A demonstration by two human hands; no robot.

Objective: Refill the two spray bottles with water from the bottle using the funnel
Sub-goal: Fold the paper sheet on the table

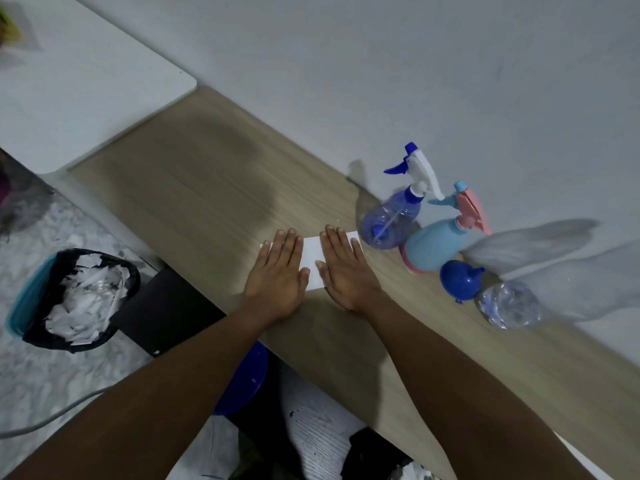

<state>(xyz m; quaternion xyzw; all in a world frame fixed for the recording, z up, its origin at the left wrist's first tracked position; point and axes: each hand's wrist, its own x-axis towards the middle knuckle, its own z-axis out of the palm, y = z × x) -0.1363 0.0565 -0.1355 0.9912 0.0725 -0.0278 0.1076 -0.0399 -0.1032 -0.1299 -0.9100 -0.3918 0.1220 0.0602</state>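
My left hand (pixel 278 271) and my right hand (pixel 344 270) lie flat, palms down, fingers straight, on a white card (pixel 311 258) on the wooden table (pixel 194 188). Right of my right hand stands a clear blue spray bottle (pixel 393 218) with a white and dark blue trigger head. Beside it is a light blue spray bottle (pixel 438 244) with a pink trigger head. A dark blue funnel (pixel 459 280) sits nearer me, and a clear plastic water bottle (pixel 507 304) stands to its right. Neither hand touches any of them.
A grey wall (pixel 415 81) runs right behind the bottles. A white tabletop (pixel 86 84) adjoins at the far left. On the floor to the left stand a bin (pixel 74 299) full of paper scraps and a black box (pixel 166 311). A blue round object (pixel 247 379) sits under the table edge.
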